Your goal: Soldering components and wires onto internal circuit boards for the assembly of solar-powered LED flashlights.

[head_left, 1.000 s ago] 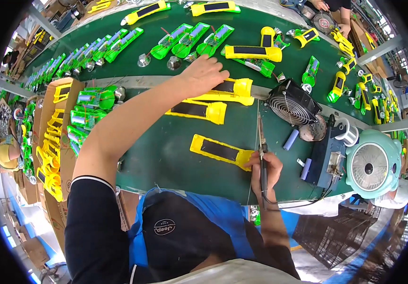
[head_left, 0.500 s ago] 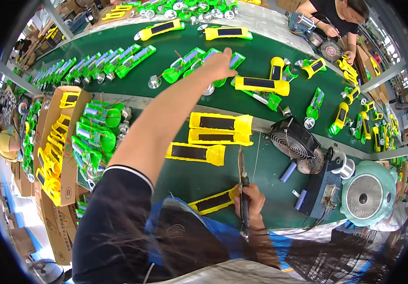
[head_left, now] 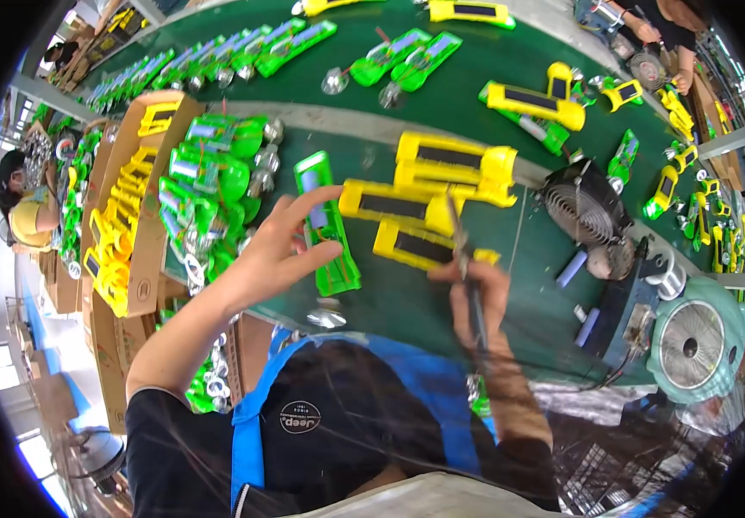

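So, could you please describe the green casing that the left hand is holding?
The green casing is a long, flat, bright green plastic shell with a pale rectangular panel near its far end. It lies lengthwise on the dark green bench, beside the yellow casings. The left hand grips its left edge, fingers across it.

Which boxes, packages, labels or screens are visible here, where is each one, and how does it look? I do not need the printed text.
Open brown cardboard box: left of the green table, long, filled with yellow plastic housings.
Further brown cardboard boxes: stacked below it at the left edge, plain brown.
Small round white logo patch: on the black shirt, bottom centre.
Dark rectangular panels: on the yellow housings beyond the hands; not lit screens.
No screens or signs show.
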Demonstrator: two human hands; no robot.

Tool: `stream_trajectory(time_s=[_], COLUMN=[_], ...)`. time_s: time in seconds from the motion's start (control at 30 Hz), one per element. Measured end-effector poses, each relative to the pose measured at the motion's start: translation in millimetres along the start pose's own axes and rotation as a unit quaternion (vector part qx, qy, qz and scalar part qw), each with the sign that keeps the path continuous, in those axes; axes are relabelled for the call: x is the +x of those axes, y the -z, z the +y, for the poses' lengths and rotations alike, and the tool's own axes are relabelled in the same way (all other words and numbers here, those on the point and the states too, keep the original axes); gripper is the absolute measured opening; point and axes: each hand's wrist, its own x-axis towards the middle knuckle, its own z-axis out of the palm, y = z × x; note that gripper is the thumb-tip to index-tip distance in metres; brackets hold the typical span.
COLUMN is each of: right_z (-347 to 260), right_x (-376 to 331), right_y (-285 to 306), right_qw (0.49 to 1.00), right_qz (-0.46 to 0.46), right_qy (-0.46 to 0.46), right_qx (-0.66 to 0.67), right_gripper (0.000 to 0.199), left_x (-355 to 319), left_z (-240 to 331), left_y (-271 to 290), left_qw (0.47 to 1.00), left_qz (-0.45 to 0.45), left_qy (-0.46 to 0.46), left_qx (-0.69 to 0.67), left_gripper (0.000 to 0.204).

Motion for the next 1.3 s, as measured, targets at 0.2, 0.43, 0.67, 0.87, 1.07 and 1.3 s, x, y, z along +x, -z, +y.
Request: stream_trajectory(time_s=[0.2,0.43,0.67,0.87,1.07,1.3], right_z=[-23,-42,-25,-33,-47,-45], right_x=[29,-8,-73,-54,-43,-38], right_y=[-12,64,40,27,21,23], right_qw=[0.998,0.969,0.951,0.964,0.955,0.973], right_qz=[0.014,0.164,0.202,0.177,0.188,0.129], right_qy=[-0.013,0.144,-0.135,-0.168,-0.225,-0.185], right_qx=[0.064,-0.117,0.191,0.108,0.054,0.047], right_gripper=[0.032,0.047,0.037,0.028,0.026,0.024], left_x=[-49,-13,25,25,26,25], left_z=[-23,-20,-11,-8,-11,2], left_y=[-65,-84,-98,-99,-99,-95], left_qw=[0.924,0.969,0.967,0.978,0.943,0.943], left_qz=[-0.063,0.075,0.082,0.07,0.111,0.059], left_qy=[0.034,-0.235,-0.232,-0.156,-0.311,-0.284], left_qx=[-0.375,0.018,-0.07,-0.121,0.044,0.164], left_gripper=[0.083,0.051,0.023,0.011,0.018,0.022])
